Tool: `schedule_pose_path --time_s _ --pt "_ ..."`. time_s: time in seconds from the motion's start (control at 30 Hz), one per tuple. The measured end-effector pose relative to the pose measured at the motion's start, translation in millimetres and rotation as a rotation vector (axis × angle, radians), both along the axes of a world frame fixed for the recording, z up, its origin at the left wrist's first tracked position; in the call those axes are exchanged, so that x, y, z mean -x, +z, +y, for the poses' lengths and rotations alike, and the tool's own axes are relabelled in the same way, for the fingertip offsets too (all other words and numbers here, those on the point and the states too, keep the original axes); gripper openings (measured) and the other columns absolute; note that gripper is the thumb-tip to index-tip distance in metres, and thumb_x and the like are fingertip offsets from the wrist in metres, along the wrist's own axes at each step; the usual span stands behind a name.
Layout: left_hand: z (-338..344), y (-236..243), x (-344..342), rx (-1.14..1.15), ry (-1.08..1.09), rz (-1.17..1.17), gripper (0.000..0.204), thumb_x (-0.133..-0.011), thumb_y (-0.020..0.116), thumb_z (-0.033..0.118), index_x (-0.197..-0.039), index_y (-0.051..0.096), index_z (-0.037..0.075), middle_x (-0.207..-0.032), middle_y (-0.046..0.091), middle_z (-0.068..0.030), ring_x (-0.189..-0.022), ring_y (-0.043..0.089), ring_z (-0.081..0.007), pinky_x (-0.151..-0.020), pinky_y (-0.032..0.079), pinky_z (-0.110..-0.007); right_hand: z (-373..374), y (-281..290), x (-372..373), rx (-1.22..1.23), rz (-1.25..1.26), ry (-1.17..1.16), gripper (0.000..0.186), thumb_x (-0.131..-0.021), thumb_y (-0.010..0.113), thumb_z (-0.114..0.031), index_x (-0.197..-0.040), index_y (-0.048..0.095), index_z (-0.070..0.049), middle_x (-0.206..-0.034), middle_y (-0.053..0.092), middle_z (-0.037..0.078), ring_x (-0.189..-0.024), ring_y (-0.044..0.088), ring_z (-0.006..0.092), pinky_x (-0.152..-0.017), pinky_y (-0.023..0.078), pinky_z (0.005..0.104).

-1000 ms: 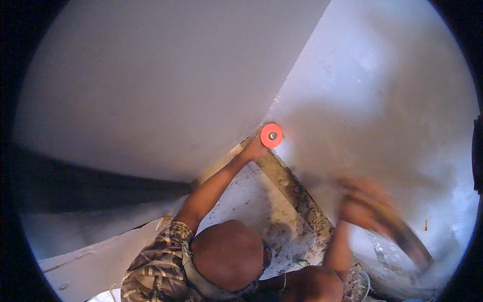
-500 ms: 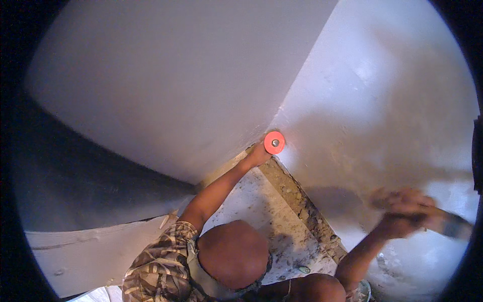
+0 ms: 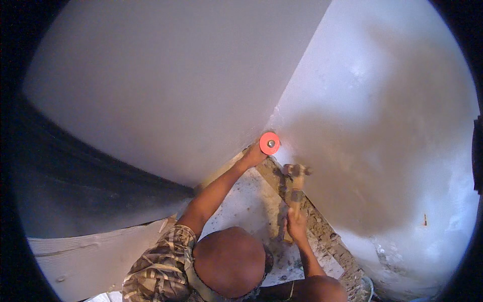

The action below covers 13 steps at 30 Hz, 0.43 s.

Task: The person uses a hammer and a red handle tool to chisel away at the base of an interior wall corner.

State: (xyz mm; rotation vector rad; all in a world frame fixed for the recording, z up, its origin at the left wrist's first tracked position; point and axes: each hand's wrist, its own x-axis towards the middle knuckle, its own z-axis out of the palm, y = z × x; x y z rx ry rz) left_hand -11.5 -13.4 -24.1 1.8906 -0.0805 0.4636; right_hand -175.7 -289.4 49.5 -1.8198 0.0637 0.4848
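Note:
In the corner where two walls meet the floor, my left hand is closed around a chisel. Its round red hand guard and metal striking end face up, while its shaft and tip are hidden beneath. My right hand grips a hammer by its light wooden handle. The hammer head, slightly blurred, is to the right of and nearer than the red guard, apart from it. Below the hammer runs a rough, broken strip of crumbly brown material along the foot of the right wall.
A smooth grey wall rises on the left and a paler, glossy wall on the right. Dark sheeting spans the left side above a light board. Crumbs lie on the pale floor between my arms.
My right hand has swung the hammer from the far right leftward, close to the chisel. My left hand keeps its hold on the chisel, nearly in place.

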Motion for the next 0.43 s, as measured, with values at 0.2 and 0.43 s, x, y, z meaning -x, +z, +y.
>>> schedule_pose_path --time_s 0.2,0.43 --pt "-0.5 1.5 1.8 -0.026 -0.019 0.071 0.037 -0.083 0.06 0.021 -0.115 0.054 0.003 -0.116 0.057 -0.0207 -0.109 0.054 -0.0366 -0.091 0.044 -0.041 -71.8 172.9 -39.0 -0.287 -0.766 -0.074 0.044 -0.093 0.045 -0.049 -0.103 0.055 -0.006 -0.073 0.057 0.007 -0.062 0.052 0.0179 -0.059 0.045 0.0327" --pt "1.5 -0.5 0.4 -0.07 -0.064 0.079 0.043 -0.082 0.062 0.019 -0.12 0.05 0.002 -0.121 0.054 -0.021 -0.114 0.051 -0.0361 -0.094 0.042 -0.042 -39.2 343.5 -79.5 -1.029 -1.234 0.237 0.043 -0.089 0.047 -0.051 -0.101 0.057 -0.012 -0.087 0.057 0.009 -0.083 0.05 0.0235 -0.077 0.044 0.0382"
